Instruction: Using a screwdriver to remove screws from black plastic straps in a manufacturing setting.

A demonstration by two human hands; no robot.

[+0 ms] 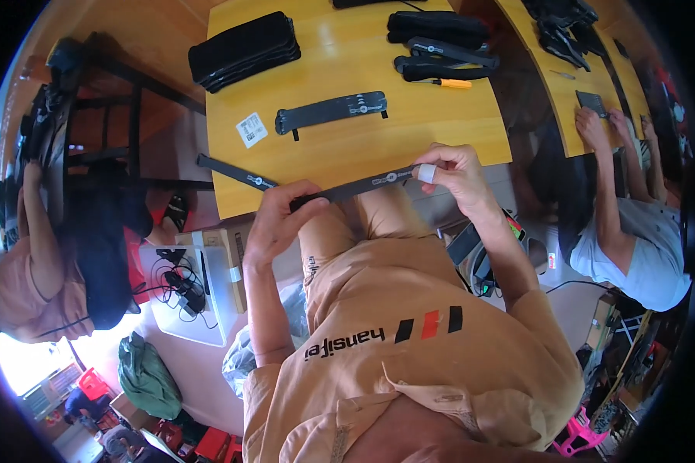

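A black strap (361,187) with pale print is stretched between my two hands above the near edge of the table. My left hand (276,219) is closed on its left end. My right hand (462,176) pinches its right end, where a white band (426,174) shows at the fingers. Another dark strap (235,171) lies at the table's near left corner, partly behind my left hand. Farther back, a wider bundle of printed straps (332,113) lies flat, with two short black tabs below it. Left of it is a white label sheet (251,130).
The yellow table (440,131) also bears a stack of black straps (245,50), more folded straps (439,28) and an orange marker or cutter (451,83). A bin with black cables (184,289) stands left. Co-workers sit left (35,270) and right (633,239).
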